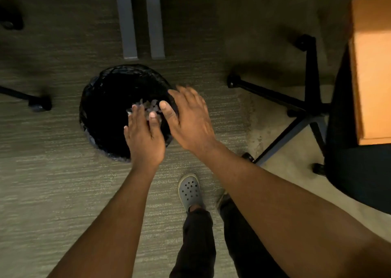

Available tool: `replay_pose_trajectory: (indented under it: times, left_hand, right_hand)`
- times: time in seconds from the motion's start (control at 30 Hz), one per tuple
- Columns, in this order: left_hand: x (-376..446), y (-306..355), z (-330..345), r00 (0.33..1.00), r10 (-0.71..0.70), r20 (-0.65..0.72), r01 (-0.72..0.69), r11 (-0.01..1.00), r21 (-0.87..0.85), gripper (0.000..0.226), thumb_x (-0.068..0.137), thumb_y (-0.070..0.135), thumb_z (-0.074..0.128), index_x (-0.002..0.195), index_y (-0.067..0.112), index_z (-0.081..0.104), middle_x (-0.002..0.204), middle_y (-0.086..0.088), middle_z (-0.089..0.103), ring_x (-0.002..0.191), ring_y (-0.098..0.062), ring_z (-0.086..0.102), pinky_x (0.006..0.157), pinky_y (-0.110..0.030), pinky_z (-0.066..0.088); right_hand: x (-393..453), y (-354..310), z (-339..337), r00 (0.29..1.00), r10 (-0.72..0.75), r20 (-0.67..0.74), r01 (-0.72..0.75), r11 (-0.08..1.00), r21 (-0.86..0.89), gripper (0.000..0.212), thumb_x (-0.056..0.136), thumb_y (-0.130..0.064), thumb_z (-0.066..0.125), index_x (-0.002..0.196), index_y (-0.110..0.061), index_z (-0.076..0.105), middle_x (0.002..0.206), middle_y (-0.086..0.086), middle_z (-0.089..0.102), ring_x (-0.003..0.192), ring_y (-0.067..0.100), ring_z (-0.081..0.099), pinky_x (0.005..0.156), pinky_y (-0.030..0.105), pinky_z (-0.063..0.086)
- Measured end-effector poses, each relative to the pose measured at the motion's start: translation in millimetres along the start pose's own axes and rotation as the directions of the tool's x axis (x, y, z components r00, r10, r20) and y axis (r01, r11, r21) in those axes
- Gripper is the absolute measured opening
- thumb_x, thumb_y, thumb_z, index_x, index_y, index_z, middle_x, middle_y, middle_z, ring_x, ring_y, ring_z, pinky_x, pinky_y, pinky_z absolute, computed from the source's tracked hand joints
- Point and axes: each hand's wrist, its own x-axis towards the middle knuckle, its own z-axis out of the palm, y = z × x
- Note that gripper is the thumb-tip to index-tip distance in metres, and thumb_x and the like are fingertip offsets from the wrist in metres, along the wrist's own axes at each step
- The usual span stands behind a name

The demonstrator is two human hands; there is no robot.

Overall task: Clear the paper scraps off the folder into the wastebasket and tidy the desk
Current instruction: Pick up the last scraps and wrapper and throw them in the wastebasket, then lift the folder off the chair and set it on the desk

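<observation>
A round wastebasket (101, 100) lined with a black bag stands on the carpet below me. Pale paper scraps (151, 105) lie inside it, partly hidden by my fingers. My left hand (145, 137) hovers over the basket's right half, fingers spread, palm down, holding nothing. My right hand (188, 120) is just to the right of it, over the basket's rim, fingers apart and slightly blurred, also holding nothing. The two hands are close together, thumbs nearly touching. The folder is not in view.
An orange-brown desk corner (372, 66) juts in at the right, above a black office chair (357, 172) with a star base (304, 112). Grey desk legs (139, 19) stand behind the basket. Another chair's caster (39, 104) sits at left. My grey clog (189, 190) is on the carpet.
</observation>
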Motion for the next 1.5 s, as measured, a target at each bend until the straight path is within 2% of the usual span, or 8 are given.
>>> replay_pose_trajectory:
  times: [0.27,0.53,0.67,0.77,0.97,1.17,1.3,1.5]
  left_hand:
    - [-32.4,144.5,27.7,0.983,0.146,0.111,-0.124,0.975,-0.187,0.06,0.102,0.046,0.039,0.154,0.02,0.025,0.159,-0.003,0.033,0.144,-0.022,0.034,0.116,-0.047,0.032]
    - [-65.3,287.7,67.0,0.931,0.123,0.344,0.03,0.912,-0.408,0.054,0.1,0.028,0.055,0.15,0.023,0.034,0.135,0.006,0.056,0.098,0.004,0.054,0.076,-0.007,0.04]
    - [-74.7,332.4,94.2,0.891,0.074,0.448,0.172,0.859,-0.482,0.064,0.096,0.038,0.058,0.151,0.022,0.03,0.137,0.001,0.056,0.113,-0.007,0.054,0.099,-0.029,0.046]
    - [-81.5,361.7,118.4,0.905,0.119,0.409,0.091,0.884,-0.459,0.065,0.094,0.037,0.063,0.15,0.02,0.034,0.13,0.002,0.06,0.108,-0.009,0.059,0.081,-0.017,0.045]
    - [-90.3,410.2,159.6,0.883,0.198,0.425,-0.021,0.922,-0.387,0.064,0.092,0.029,0.065,0.148,0.017,0.037,0.116,0.003,0.065,0.1,-0.012,0.063,0.088,-0.033,0.052]
    - [-98.7,434.5,154.6,0.811,0.065,0.582,0.189,0.912,-0.365,0.024,0.095,0.011,0.06,0.119,0.017,0.059,0.102,-0.004,0.069,0.09,-0.017,0.067,0.08,-0.036,0.059]
    - [-124.0,419.3,139.9,0.744,-0.01,0.668,0.342,0.864,-0.368,0.016,0.097,0.004,0.056,0.104,0.017,0.062,0.108,-0.009,0.07,0.082,-0.017,0.064,0.053,-0.023,0.049]
    - [-166.0,400.9,87.7,0.796,-0.08,0.601,0.377,0.842,-0.386,0.049,0.093,0.001,0.061,0.136,0.018,0.045,0.111,-0.008,0.068,0.089,-0.024,0.066,0.059,-0.032,0.052]
  right_hand:
    - [-7.2,42.5,-130.6,0.962,0.1,-0.255,-0.092,0.995,0.043,0.064,0.098,-0.054,0.026,0.134,-0.01,0.055,0.142,0.011,0.052,0.14,0.025,0.036,0.116,0.045,0.029]
    - [-42.3,121.8,-264.2,0.861,0.156,-0.484,-0.184,0.983,-0.011,0.042,0.1,-0.034,0.051,0.133,-0.008,0.053,0.141,0.011,0.051,0.133,0.02,0.039,0.111,0.033,0.033]
    - [-70.3,151.3,-320.9,0.651,0.103,-0.752,-0.286,0.951,-0.117,0.028,0.095,-0.029,0.055,0.115,-0.011,0.064,0.11,0.006,0.065,0.101,0.022,0.053,0.083,0.037,0.045]
    - [-89.5,193.2,-364.4,0.415,0.307,-0.856,-0.563,0.826,0.024,0.037,0.093,-0.038,0.056,0.123,-0.015,0.059,0.121,0.008,0.059,0.109,0.025,0.05,0.088,0.04,0.04]
    - [-123.3,274.4,-419.3,-0.007,0.932,-0.363,-0.776,0.224,0.589,0.08,0.086,-0.035,0.066,0.15,-0.018,0.021,0.157,0.016,0.022,0.139,0.037,0.028,0.11,0.054,0.035]
    - [-139.9,282.3,-422.7,-0.087,0.988,-0.13,-0.295,0.099,0.95,0.06,0.084,-0.01,0.066,0.137,-0.016,0.04,0.116,0.007,0.059,0.094,0.021,0.061,0.063,0.031,0.052]
    - [-165.0,261.1,-417.8,0.113,0.99,0.08,-0.11,-0.068,0.992,0.019,0.088,-0.006,0.057,0.106,-0.01,0.062,0.1,0.01,0.068,0.08,0.021,0.065,0.06,0.031,0.059]
    - [-202.6,196.7,-422.5,0.241,0.969,-0.043,-0.042,0.055,0.998,0.022,0.097,-0.015,0.059,0.119,-0.016,0.057,0.109,0.009,0.066,0.097,0.026,0.065,0.072,0.034,0.054]
